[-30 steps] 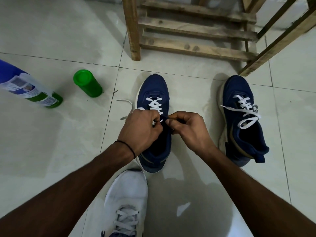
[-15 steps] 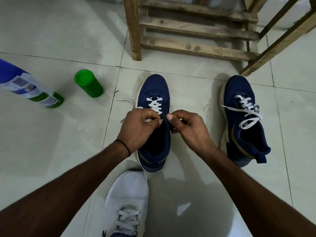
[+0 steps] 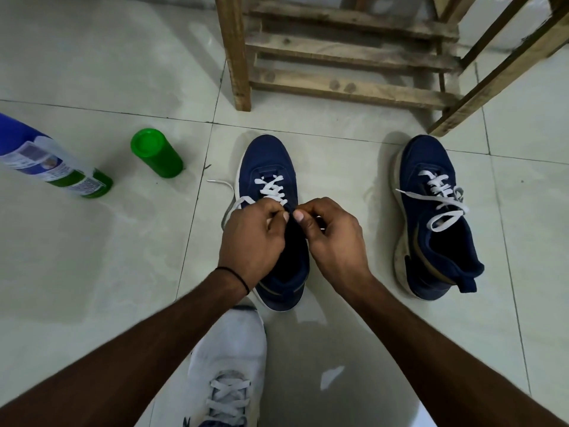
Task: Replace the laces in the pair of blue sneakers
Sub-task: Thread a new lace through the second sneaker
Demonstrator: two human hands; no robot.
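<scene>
Two blue sneakers stand on the tiled floor. The middle sneaker [image 3: 269, 158] has a white lace [image 3: 272, 188] crossed through its front eyelets, and one loose end trails left on the floor. My left hand [image 3: 251, 238] and my right hand [image 3: 331, 235] meet over its tongue, fingers curled, thumbs nearly touching. My left hand pinches the lace; my right hand pinches the shoe's upper edge at an eyelet. The right sneaker [image 3: 437, 217] stands apart, loosely laced in white.
A green cap [image 3: 155, 152] and a tilted blue-and-green bottle [image 3: 52, 163] lie at the left. A wooden rack [image 3: 338, 57] stands behind the shoes. My own white shoe [image 3: 228, 365] is at the bottom centre.
Both hands have shifted slightly forward along the middle sneaker and closed in on each other; the shoes and bottles have stayed put.
</scene>
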